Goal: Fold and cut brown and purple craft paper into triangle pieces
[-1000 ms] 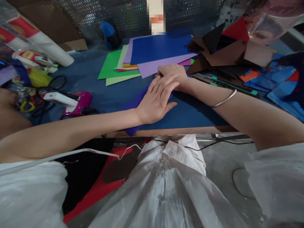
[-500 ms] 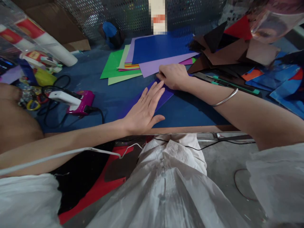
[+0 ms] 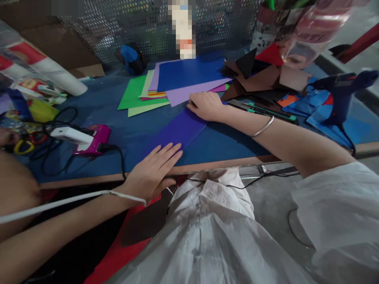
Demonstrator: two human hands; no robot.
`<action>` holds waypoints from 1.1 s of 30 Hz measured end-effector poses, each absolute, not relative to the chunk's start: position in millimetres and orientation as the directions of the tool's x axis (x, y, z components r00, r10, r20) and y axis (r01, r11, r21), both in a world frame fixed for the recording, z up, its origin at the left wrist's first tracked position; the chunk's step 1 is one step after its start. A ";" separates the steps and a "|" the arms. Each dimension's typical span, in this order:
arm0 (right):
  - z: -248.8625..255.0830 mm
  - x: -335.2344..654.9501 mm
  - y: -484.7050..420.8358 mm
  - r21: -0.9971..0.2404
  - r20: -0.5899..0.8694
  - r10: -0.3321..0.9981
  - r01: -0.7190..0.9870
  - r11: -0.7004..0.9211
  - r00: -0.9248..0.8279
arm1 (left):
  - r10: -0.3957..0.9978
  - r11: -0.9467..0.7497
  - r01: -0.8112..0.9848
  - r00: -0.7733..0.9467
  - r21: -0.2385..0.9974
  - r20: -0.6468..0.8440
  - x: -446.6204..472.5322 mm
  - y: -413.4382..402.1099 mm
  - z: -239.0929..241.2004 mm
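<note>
A narrow purple-blue sheet of paper (image 3: 180, 132) lies slantwise on the blue tabletop. My left hand (image 3: 156, 169) is open, its fingers stretched out flat over the sheet's near end by the table's front edge. At the far end, my right hand (image 3: 204, 106) is closed, with curled fingers on the sheet's upper corner; its fingertips are partly hidden. Just beyond that hand lies a pile of coloured paper (image 3: 192, 75), with dark blue on top and lilac and green below. Under my right forearm is a green and black cutter (image 3: 271, 112).
Brown and black paper scraps (image 3: 263, 79) lie at the right, near a hot glue gun (image 3: 340, 96). To the left are a magenta power adapter (image 3: 99, 140) with cables and yellow-handled scissors (image 3: 24, 146). Another person's arm (image 3: 17, 177) reaches in at the left edge.
My left hand has slid along the purple sheet towards me and to the left, uncovering its middle. My right hand stays at the far end. The view has shifted to the right.
</note>
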State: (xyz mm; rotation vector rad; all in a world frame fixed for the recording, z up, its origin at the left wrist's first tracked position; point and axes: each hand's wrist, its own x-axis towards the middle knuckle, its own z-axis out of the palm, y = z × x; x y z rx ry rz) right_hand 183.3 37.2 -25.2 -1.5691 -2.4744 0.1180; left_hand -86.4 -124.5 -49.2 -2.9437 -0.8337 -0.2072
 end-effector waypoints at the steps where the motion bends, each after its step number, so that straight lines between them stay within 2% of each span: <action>1: -20.6 182.7 32.5 -0.184 0.111 0.903 0.885 0.429 -0.415 | 0.516 -0.847 0.530 0.840 -0.044 0.168 -90.5 -129.0 -51.0; 5: -2.5 171.1 -0.2 -0.277 -0.057 0.837 0.814 0.510 -0.544 | 0.523 -0.840 0.541 0.824 -0.030 0.219 -98.3 -138.6 -54.2; 7: 0.3 161.2 -22.0 -0.329 -0.085 0.786 0.762 0.558 -0.612 | 0.515 -0.846 0.532 0.828 -0.021 0.221 -98.8 -138.3 -54.0; 14: -20.5 158.2 -58.5 -0.247 0.053 0.852 0.820 0.516 -0.520 | 0.483 -0.860 0.508 0.837 -0.039 0.256 -97.2 -133.4 -56.2; 22: -21.5 209.1 -35.6 -0.176 0.077 0.943 0.926 0.333 -0.324 | 0.444 -0.858 0.498 0.841 -0.122 0.310 -94.6 -134.3 -57.4; 28: -23.6 219.4 -26.8 -0.146 0.090 0.960 0.950 0.277 -0.266 | 0.440 -0.865 0.492 0.839 -0.101 0.319 -95.1 -134.3 -57.2; 33: -20.9 221.2 -34.2 -0.071 0.170 0.952 0.960 0.269 -0.254 | 0.447 -0.869 0.491 0.832 -0.059 0.328 -96.8 -131.6 -53.7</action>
